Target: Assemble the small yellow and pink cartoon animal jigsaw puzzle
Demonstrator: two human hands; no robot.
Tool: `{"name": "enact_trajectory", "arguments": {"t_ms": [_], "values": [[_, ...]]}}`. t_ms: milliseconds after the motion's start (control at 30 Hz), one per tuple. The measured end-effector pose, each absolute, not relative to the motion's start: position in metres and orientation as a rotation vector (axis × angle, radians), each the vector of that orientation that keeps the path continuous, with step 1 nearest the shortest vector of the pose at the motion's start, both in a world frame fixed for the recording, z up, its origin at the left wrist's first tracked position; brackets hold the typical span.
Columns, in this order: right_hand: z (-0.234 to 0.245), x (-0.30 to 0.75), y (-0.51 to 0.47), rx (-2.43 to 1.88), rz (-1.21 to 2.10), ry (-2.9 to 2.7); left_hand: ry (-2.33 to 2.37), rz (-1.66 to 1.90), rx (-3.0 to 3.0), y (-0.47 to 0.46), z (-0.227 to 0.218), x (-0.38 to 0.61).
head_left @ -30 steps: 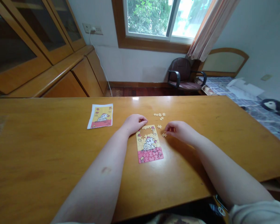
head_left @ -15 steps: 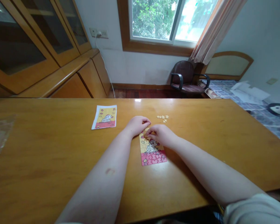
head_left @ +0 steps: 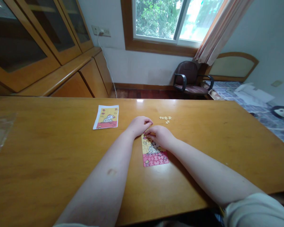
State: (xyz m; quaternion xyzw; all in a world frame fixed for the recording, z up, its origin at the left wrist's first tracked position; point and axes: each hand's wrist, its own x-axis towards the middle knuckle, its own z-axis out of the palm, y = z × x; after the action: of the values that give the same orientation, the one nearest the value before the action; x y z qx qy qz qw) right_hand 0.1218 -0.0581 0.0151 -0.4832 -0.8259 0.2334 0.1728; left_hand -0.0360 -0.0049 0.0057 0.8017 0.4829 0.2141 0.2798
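A small jigsaw puzzle [head_left: 155,160], yellow above and pink below with a white cartoon animal, lies flat on the table. My left hand [head_left: 139,125] rests at its upper left corner, thumb and fingers drawn together; whatever they hold is hidden. Bent over the upper part of the puzzle, my right hand [head_left: 161,136] has its fingertips pinched at a puzzle piece near the left edge. That hand covers much of the puzzle's upper right. Beyond it, several loose puzzle pieces [head_left: 165,118] lie pale side up.
A printed picture card [head_left: 107,117] with the same design lies left of my hands on the wooden table [head_left: 61,126]. Clear plastic wrapping [head_left: 1,134] is at the far left. An office chair [head_left: 190,77] stands past the table's far edge.
My right hand has shifted slightly left and up over the puzzle, covering more of the animal's head. My left hand keeps its place, and the loose pieces have not moved.
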Motion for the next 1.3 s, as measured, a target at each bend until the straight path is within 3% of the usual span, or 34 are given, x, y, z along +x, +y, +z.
{"name": "enact_trajectory", "arguments": {"t_ms": [333,667,1300], "values": [[0.013,0.123,-0.057,-1.36,0.593,-2.408,1.462,0.85,1.908,-0.002,0.005,-0.04],[0.028,0.152,-0.062,-1.119,0.271,-2.67,1.388,0.544,2.285,-0.005,0.01,-0.045],[0.027,0.147,-0.064,-0.905,0.343,-2.776,1.36,0.528,2.317,-0.003,0.008,-0.045]]}}
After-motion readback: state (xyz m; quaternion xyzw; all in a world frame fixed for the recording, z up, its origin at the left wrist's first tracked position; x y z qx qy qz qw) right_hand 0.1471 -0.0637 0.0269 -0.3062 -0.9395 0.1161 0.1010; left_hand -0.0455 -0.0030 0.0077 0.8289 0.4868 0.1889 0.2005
